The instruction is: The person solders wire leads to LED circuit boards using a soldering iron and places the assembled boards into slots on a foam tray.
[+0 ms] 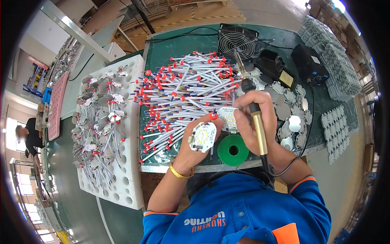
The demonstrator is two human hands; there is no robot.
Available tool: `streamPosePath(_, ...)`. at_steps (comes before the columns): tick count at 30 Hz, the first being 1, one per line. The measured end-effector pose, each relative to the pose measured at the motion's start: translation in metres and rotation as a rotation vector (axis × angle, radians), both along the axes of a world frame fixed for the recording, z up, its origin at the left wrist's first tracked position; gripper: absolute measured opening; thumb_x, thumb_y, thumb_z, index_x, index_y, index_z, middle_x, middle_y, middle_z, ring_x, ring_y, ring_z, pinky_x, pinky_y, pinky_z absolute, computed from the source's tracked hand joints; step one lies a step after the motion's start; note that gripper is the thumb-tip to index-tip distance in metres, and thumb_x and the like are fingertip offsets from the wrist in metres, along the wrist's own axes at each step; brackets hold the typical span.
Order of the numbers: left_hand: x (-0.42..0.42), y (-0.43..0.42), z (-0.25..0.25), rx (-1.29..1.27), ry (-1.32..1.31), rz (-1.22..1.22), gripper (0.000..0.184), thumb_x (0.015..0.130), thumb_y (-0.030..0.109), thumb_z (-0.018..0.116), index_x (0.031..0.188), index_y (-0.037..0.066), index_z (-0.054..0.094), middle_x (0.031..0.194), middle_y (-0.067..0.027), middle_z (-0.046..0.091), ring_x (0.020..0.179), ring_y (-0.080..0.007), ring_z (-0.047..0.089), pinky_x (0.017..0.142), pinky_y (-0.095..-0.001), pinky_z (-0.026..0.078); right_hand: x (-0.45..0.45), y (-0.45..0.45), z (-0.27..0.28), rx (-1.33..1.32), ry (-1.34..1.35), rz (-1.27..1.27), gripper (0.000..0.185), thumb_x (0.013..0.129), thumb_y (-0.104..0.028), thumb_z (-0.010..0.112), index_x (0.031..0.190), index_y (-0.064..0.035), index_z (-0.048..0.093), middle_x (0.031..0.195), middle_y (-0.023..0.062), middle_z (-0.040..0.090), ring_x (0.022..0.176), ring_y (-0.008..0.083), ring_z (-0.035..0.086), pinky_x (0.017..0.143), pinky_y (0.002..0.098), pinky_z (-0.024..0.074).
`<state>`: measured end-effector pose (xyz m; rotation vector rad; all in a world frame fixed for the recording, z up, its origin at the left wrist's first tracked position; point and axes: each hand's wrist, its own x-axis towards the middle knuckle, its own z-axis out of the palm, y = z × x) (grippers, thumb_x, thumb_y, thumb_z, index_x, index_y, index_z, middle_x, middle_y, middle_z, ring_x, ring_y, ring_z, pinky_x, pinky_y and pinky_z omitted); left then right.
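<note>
My left hand is closed on a white LED board, with a red-capped wire lead at its fingertips. My right hand is wrapped round a soldering iron, its tip pointing up and away toward the fan. A second LED board lies between the two hands, touching or close to the right fingers. Just below it sits a green solder spool. Beyond my left hand spreads a big pile of white leads with red caps.
A white foam tray with wired boards stands at left. A fan, a black soldering station, loose round boards and stacked board panels are at right. Another person is at far left.
</note>
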<state>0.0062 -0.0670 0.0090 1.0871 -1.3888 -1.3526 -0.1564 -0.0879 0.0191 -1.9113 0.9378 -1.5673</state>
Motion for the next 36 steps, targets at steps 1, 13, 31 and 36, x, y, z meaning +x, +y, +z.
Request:
streamPosePath(1,-0.002,0.000,0.003,-0.008,-0.069,0.028,0.021,0.090,0.020,0.054,0.090,-0.001,0.059,0.066,-0.0004,0.052,0.061,-0.0076,0.044,0.056,-0.0229,0.037,0.001,0.002,0.000,-0.002,0.001,0.002,0.027,0.077,0.004,0.060,0.098,-0.0036,0.045,0.080,0.0050,0.049,0.057,0.0085,0.045,0.050,0.0234,0.0395)
streamPosePath(13,-0.003,-0.007,0.001,0.153,0.229,0.045,0.053,0.094,0.042,0.040,0.121,-0.004,0.047,0.062,0.0028,0.045,0.055,-0.0032,0.035,0.047,-0.0190,0.024,-0.008,-0.005,-0.004,0.032,-0.038,-0.115,0.032,0.074,0.003,0.065,0.099,-0.0056,0.047,0.077,0.0053,0.051,0.051,0.0090,0.047,0.046,0.0239,0.0378)
streamPosePath(31,-0.001,0.005,0.002,0.234,0.242,-0.036,0.033,0.095,0.033,0.044,0.109,0.006,0.056,0.068,0.0027,0.049,0.059,-0.0037,0.036,0.053,-0.0175,0.028,-0.012,-0.002,0.000,-0.152,0.092,-0.116,0.031,0.072,0.006,0.065,0.096,-0.0038,0.048,0.081,0.0108,0.057,0.061,0.0204,0.056,0.054,0.0286,0.0437)
streamPosePath(36,-0.005,0.007,0.007,0.217,0.210,0.024,0.028,0.095,0.026,0.047,0.108,0.002,0.053,0.076,0.0010,0.052,0.066,-0.0049,0.044,0.059,-0.0175,0.036,-0.014,-0.007,0.004,-0.355,0.186,-0.045,0.031,0.068,0.009,0.065,0.093,-0.0031,0.050,0.075,0.0103,0.057,0.057,0.0239,0.056,0.049,0.0309,0.0431)
